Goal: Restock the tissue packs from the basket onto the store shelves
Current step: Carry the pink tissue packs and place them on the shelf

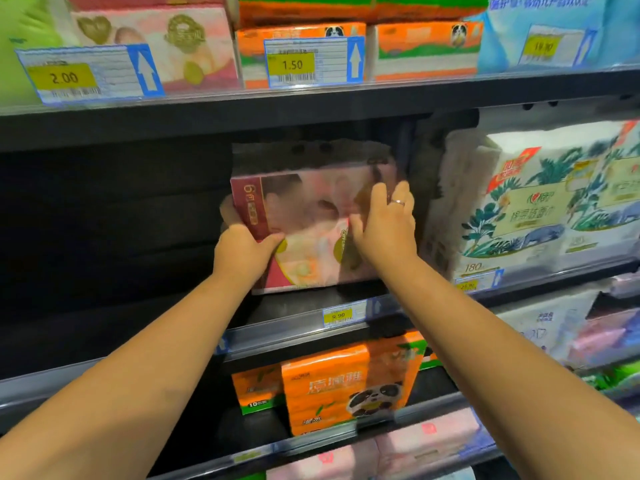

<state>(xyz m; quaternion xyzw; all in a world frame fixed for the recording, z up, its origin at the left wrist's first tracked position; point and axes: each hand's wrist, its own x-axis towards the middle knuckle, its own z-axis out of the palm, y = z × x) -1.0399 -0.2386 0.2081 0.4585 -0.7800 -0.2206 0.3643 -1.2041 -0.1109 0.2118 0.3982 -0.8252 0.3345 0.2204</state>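
A pink and dark-red tissue multipack point(308, 216) stands upright on the middle shelf point(298, 327), near its front edge. My left hand point(244, 251) grips the pack's lower left corner, thumb on its front face. My right hand point(384, 223), a ring on one finger, lies flat with straight fingers against the pack's right front face. The basket is out of view.
A white multipack with a leaf print point(540, 206) stands just right of the pink pack. Left of it the shelf bay is dark. Orange panda packs point(349, 382) fill the shelf below, and single packs with price tags point(311, 60) sit above.
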